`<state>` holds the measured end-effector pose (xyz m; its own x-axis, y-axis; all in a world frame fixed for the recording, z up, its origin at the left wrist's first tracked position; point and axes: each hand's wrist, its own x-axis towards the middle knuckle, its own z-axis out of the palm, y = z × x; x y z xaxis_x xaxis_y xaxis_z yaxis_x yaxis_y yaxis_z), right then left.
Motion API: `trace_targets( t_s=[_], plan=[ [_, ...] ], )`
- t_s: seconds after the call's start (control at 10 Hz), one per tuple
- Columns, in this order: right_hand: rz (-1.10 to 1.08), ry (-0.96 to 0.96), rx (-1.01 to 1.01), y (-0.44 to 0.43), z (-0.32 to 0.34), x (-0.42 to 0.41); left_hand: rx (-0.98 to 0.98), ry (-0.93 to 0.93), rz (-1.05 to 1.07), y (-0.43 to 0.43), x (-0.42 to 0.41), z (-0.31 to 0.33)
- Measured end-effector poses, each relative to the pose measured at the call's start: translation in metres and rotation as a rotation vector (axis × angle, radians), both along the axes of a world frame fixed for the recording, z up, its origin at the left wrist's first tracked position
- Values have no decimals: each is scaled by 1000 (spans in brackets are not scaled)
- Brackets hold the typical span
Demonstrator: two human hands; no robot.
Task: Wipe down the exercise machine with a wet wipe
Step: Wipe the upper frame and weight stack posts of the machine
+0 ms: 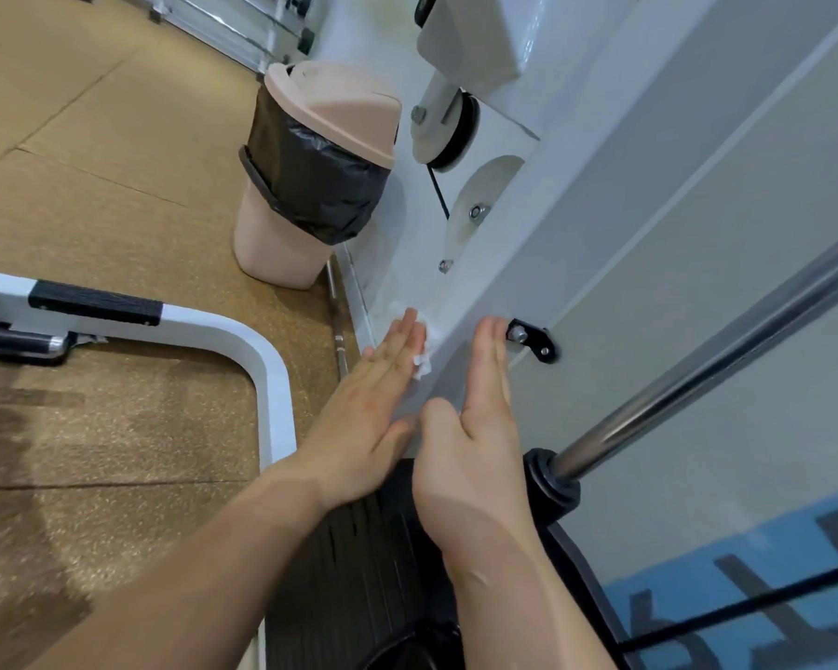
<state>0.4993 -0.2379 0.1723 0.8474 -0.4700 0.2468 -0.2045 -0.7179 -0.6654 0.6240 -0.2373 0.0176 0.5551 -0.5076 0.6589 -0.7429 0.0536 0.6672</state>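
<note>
The exercise machine's white upright frame [514,263] runs from the lower middle to the top right. My left hand [373,408] lies flat with straight fingers and presses a white wet wipe [422,365] against the left face of the frame, low down; the wipe shows only at the fingertips. My right hand [475,427] rests flat with straight fingers on the frame's right face, its fingertips next to a black bracket [533,339]. It holds nothing.
A pink swing-lid bin [310,176] with a black liner stands on the brown floor beside the frame. A white curved base tube [243,340] lies at left. A chrome guide rod [717,379] slants at right above black weight plates [349,563]. A pulley [451,133] hangs above.
</note>
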Motion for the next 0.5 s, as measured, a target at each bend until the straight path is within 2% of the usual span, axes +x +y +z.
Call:
trace_targets(
  t_s=[0.1,0.2,0.3,0.5],
  plan=[
    [49,37,-274,11,2,5,4,67,-16,10,-10,-7],
    [-47,197,-711,8,11,12,-28,188,-53,27,-23,-14],
    [-55,427,-1192,-8,18,13,-51,422,-103,36,-45,-44],
    [-14,727,-1617,-19,31,12,-53,684,-102,32,-58,-86]
  ],
)
